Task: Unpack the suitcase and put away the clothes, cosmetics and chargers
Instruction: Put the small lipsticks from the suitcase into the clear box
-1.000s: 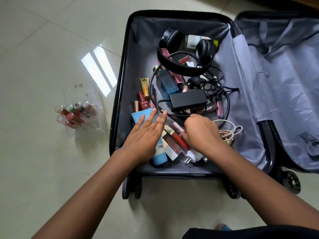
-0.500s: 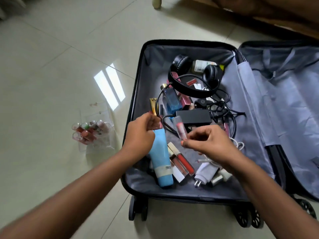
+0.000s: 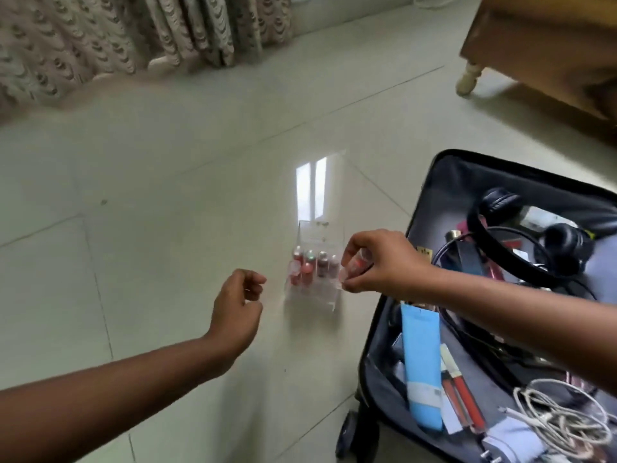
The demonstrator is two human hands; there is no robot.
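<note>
— While the right hand (image 3: 377, 262) hangs over the floor just left of the suitcase (image 3: 430, 208), what is it grasping?

— A small clear lip gloss tube (image 3: 354, 266) with a reddish fill, pinched between thumb and fingertips. It sits right beside the clear acrylic organizer (image 3: 312, 285) on the tiles, at that stand's right edge; I cannot tell if they touch.

— And the left hand (image 3: 235, 309)?

— Loosely curled, fingers bent toward the palm. If it holds anything, I cannot make it out. It hovers to the left of the organizer, a little nearer to the person, apart from it.

— What is in the organizer?

— Several round-capped glosses (image 3: 309, 262) standing upright in its front slots, red and brownish, with one greenish cap. The far part of it looks clear.

— Where are the other cosmetics and chargers?

— In the open suitcase on the right. A blue tube (image 3: 422, 365) lies lengthwise near its left wall, with two red glosses (image 3: 462, 392) just beside it on the right. Black headphones (image 3: 521, 242) lie at the far end over dark cables, and a coiled white cable (image 3: 561, 419) is in the near right corner, beside a white plug (image 3: 500, 444).

— Anything beyond?

— Patterned curtains (image 3: 133, 31) far left, a wooden furniture leg (image 3: 467, 78) far right.
</note>
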